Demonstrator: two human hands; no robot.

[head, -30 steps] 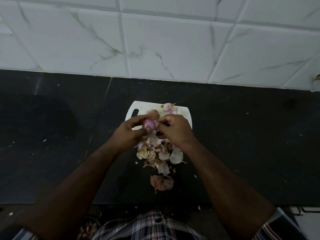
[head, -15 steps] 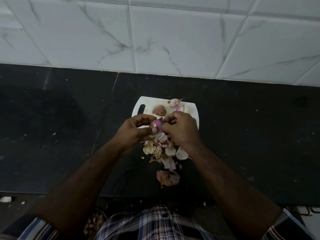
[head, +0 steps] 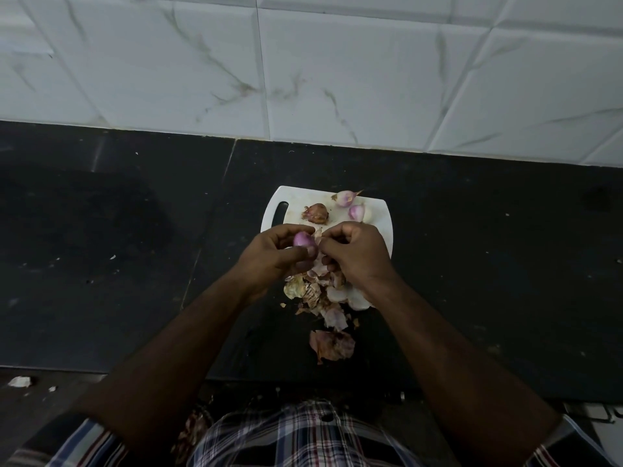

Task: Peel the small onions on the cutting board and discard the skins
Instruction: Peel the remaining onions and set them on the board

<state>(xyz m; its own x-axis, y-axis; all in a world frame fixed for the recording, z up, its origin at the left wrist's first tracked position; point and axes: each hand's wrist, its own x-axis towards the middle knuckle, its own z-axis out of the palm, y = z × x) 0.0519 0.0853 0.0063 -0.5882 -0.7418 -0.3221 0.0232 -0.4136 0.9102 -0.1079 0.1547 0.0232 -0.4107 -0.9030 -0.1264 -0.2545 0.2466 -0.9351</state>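
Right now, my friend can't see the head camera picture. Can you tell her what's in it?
A person's left hand holds a small purple onion while the right hand pinches at its skin, above a white cutting board on a black counter. Three more onions lie on the board, and a pile of skins sits on its near side.

I stand at a home kitchen counter: a black stone worktop (head: 101, 264) meets a wall of white marble-veined tiles (head: 337, 79), and a small white cutting board (head: 381, 227) with onions and a litter of papery onion skins (head: 323, 298) lies before me.
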